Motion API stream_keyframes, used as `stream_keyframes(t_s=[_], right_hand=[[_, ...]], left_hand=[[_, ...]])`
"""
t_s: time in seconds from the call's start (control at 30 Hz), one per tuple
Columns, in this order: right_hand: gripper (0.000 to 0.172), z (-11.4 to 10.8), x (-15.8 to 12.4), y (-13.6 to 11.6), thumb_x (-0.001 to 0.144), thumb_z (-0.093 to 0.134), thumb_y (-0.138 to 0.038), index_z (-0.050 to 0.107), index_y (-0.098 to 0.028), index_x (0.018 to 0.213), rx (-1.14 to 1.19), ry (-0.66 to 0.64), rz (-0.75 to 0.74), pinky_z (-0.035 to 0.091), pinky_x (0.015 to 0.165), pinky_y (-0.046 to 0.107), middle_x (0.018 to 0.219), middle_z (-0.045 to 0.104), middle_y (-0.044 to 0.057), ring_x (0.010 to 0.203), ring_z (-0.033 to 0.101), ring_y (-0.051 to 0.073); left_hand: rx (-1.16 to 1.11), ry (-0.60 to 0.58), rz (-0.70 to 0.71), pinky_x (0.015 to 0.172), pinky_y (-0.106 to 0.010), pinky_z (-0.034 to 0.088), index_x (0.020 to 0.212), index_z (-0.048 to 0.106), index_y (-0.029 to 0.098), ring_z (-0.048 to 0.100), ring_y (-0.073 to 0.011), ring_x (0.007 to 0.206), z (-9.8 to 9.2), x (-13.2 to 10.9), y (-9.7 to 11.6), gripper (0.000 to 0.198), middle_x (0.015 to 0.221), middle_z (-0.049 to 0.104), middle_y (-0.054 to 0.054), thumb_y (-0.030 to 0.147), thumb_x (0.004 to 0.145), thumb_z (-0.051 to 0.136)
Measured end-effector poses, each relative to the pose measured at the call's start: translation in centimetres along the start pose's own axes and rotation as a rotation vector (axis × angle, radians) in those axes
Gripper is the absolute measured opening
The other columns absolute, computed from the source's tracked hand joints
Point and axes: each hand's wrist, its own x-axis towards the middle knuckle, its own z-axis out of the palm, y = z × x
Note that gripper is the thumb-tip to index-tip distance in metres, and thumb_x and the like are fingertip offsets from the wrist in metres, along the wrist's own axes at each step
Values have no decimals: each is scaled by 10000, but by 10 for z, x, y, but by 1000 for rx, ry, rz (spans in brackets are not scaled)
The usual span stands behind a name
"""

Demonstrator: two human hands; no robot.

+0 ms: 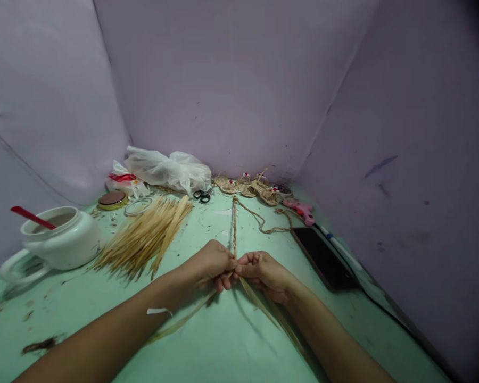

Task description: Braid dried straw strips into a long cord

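Observation:
My left hand (211, 264) and my right hand (263, 271) meet at the middle of the green table (231, 340), both pinching a braided straw cord (234, 226). The finished braid runs away from my fingers toward the far wall. Loose flat straw strands (263, 308) trail back from my fingers, under and between my forearms. A pile of dry straw strips (147, 236) lies just left of my left hand.
A white pot (64, 242) with a red-handled tool stands at the left. At the back lie a plastic bag (171, 170), scissors (202, 196), woven straw pieces (249, 187), and a pink glue gun (299, 208). A dark phone (323, 258) rests at the right.

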Motion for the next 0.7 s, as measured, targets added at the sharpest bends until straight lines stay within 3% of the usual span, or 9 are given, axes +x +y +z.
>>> stream_keyframes(t_s=[0.07,0.23,0.43,0.53,0.7], right_hand=[[251,-1,1,0,484,707,-217,527,-114,625,-11,-15,-3,112,368,177,493,578,-6,356,322,13],[247,-2,2,1,465,712,-206,540,-109,614,-30,-5,-11,208,389,166,510,584,-1,393,402,30],[233,5,2,5,456,705,-228,526,-116,556,-208,127,-80,284,413,180,479,558,-10,411,412,49],[215,4,6,12,472,689,-227,514,-123,541,-385,225,-121,252,384,180,432,497,-36,387,352,41],[111,-4,10,19,576,590,-231,543,-131,586,-647,281,-248,241,389,177,464,483,-31,421,347,52]], left_hand=[[-58,-44,8,331,-191,323,583,548,87,441,-87,331,2,3,-5,142,429,513,-16,206,619,481],[-35,-34,18,325,-205,362,556,536,88,444,-98,317,3,3,-9,79,382,485,-4,132,575,473],[71,113,-74,296,-208,322,508,467,129,395,-100,267,10,3,-14,67,338,437,11,142,570,445],[126,180,-52,279,-193,269,525,448,152,363,-93,258,12,4,-18,51,336,415,31,170,572,452],[125,87,77,263,-184,201,490,449,153,325,-79,244,6,7,-20,90,347,410,28,192,565,420]])
